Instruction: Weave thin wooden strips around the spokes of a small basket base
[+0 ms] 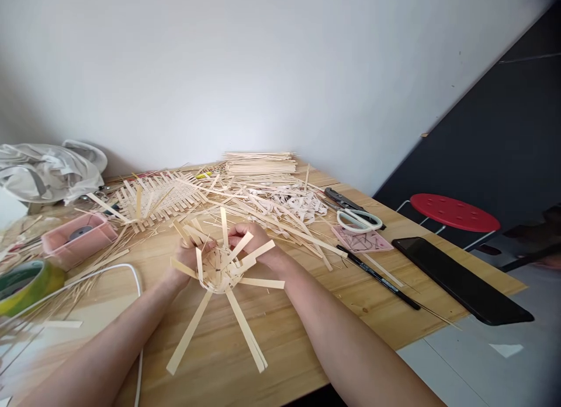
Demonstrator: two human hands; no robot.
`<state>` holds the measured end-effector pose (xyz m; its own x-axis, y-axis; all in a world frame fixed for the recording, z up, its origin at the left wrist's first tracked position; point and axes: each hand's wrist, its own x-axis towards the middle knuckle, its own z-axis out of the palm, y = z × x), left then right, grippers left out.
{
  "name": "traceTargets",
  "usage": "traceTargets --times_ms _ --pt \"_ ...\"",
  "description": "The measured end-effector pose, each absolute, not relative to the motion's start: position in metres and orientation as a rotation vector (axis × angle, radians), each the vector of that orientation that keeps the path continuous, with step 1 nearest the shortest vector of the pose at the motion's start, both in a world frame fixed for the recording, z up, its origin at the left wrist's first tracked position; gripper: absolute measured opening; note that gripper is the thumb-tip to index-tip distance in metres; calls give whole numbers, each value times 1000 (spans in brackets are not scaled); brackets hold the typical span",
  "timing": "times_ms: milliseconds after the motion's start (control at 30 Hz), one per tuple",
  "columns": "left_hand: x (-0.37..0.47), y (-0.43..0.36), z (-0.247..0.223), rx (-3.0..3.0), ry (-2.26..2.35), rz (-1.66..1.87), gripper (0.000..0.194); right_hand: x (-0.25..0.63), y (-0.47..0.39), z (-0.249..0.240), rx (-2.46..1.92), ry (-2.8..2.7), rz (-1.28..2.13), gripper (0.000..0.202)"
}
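Between my two hands is a small woven bamboo basket (213,285), its round body near the table's front with several flat strips sticking out all around. My left hand (193,258) grips its far left side, fingers partly hidden behind the strips. On the far right side my right hand (252,237) is closed at the rim, fingers bent around the base of the upright strips. Two long strips point toward me from the near edge. A flat woven bamboo piece (164,199) with fringed ends lies beyond my left hand.
Bundled bamboo strips (260,163) lie by the wall, loose shavings (293,202) before them. To the right are scissors (359,221), a black pen (379,277) and a black phone (460,278). At left are a pink box (79,240), green-yellow tape (48,284) and a white cable (138,284).
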<state>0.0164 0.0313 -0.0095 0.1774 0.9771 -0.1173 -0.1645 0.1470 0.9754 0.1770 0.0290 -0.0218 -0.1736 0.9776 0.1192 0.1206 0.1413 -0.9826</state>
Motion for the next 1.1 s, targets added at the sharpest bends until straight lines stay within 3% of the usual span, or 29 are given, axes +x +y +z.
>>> traceTargets --times_ms 633,867,1100 --pt "21 30 -5 1056 1078 1146 11 186 23 -12 -1146 -1556 1227 2" --pt "18 36 -16 1152 1014 1228 6 187 23 -5 -1231 -1816 977 2" --pt "19 43 -27 1145 1097 1182 8 185 15 3 -1252 -1886 860 15"
